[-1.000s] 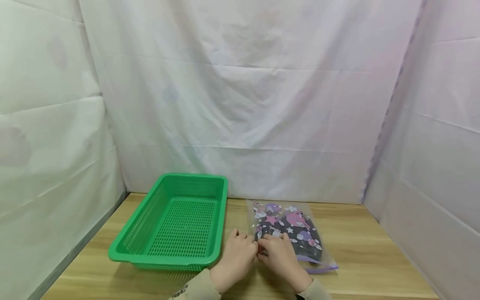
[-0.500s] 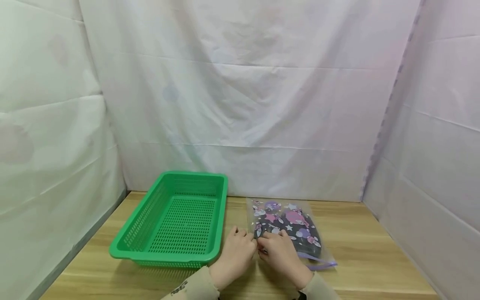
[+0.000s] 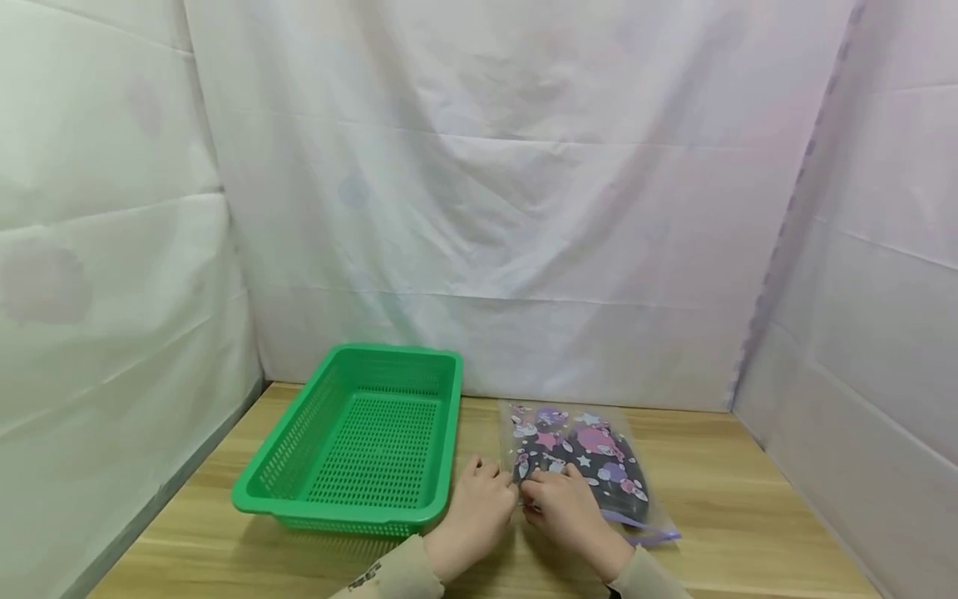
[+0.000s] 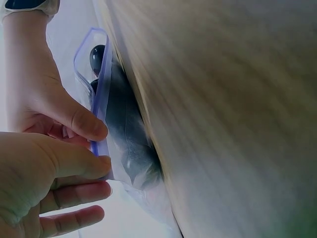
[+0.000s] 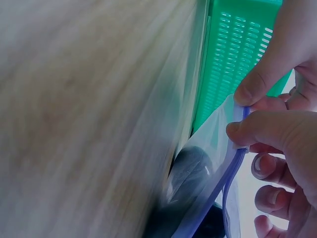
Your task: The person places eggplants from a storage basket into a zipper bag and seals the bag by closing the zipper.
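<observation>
A clear zip bag (image 3: 547,440) printed with stars and cartoon figures lies on the table, with a dark, partly glossy object (image 4: 119,106) inside; its kind is unclear. The purple zip edge (image 5: 210,198) faces the person and gapes along its far right part. At the left end of that edge, my left hand (image 3: 479,507) pinches the bag's corner between thumb and fingers. Close beside it, my right hand (image 3: 565,512) pinches the zip, its thumb by a small clear piece (image 5: 241,147) on the strip. In the head view, both hands hide this corner.
A green perforated basket (image 3: 449,466) stands left of the bag, near my left forearm. White cloth (image 3: 479,208) hangs behind and along both sides of the wooden table (image 3: 741,499).
The head view has shifted slightly. Both hands stay at the same corner of the zip edge, and the bag and basket keep their places.
</observation>
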